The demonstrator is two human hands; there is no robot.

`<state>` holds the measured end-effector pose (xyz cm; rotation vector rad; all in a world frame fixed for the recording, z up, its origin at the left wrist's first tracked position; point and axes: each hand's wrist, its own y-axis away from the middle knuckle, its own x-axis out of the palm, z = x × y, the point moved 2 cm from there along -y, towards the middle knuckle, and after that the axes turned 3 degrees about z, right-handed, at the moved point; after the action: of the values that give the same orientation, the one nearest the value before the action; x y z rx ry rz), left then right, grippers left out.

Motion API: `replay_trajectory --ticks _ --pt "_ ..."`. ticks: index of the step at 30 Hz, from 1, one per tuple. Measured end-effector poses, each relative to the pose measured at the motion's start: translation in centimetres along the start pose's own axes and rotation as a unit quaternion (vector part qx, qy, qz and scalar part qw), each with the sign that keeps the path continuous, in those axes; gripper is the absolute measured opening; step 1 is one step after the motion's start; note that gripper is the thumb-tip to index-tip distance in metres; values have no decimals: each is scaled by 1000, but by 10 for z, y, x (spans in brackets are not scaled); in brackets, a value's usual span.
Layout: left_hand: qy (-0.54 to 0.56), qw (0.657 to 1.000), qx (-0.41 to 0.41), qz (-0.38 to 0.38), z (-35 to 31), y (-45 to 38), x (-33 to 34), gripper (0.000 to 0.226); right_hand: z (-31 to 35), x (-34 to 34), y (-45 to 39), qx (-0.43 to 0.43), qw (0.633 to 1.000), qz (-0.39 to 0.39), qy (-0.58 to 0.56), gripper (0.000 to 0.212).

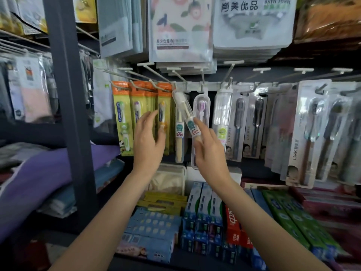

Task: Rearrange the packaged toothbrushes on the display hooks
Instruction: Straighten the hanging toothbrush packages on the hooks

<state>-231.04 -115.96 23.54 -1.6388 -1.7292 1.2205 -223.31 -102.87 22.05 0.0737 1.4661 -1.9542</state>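
Observation:
A row of metal display hooks carries packaged toothbrushes. Orange-and-green carded brushes hang at the left. My left hand is spread open just in front of them, holding nothing. My right hand grips the lower end of a clear tube-cased toothbrush with a CLEAN label, which is tilted, its top at a hook. A matching cased brush hangs straight behind it, and a pink-bristled cased brush hangs beside. Dark brushes in clear blister packs fill the hooks to the right.
A dark steel upright stands left of the hooks. Towel packs hang above. Toothpaste boxes are stacked on the shelf below my arms. Folded purple fabric lies on the left shelf. Larger blister packs project at the right.

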Motion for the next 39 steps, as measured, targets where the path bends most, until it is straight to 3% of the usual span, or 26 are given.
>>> replay_trajectory --ticks 7,12,18,22,25,28,30,34,39 --pt "141 990 -5 26 -30 -14 5 42 -4 -4 -1 -7 1000 -9 -14 51" --pt "150 985 -22 80 -31 -17 17 50 -7 10 1 39 995 14 -93 47" --pt "126 980 -50 148 -19 -19 36 79 -9 28 -6 87 982 43 -164 48" --pt "52 989 -16 136 -7 -25 38 82 -15 18 1 107 988 53 -96 43" --pt "-4 993 9 115 -2 -23 35 78 -17 -13 7 93 992 12 -83 41" --pt "-28 999 30 5 -10 -12 34 62 -26 -52 9 68 993 -60 -72 37" --pt "-24 995 84 -58 -24 -2 41 48 -44 -72 11 99 989 -99 -44 34" --pt "3 991 135 12 -47 6 73 53 -86 -85 18 249 965 -76 11 35" --pt "-80 984 158 24 -56 5 106 77 -116 -84 -1 283 957 -53 31 43"
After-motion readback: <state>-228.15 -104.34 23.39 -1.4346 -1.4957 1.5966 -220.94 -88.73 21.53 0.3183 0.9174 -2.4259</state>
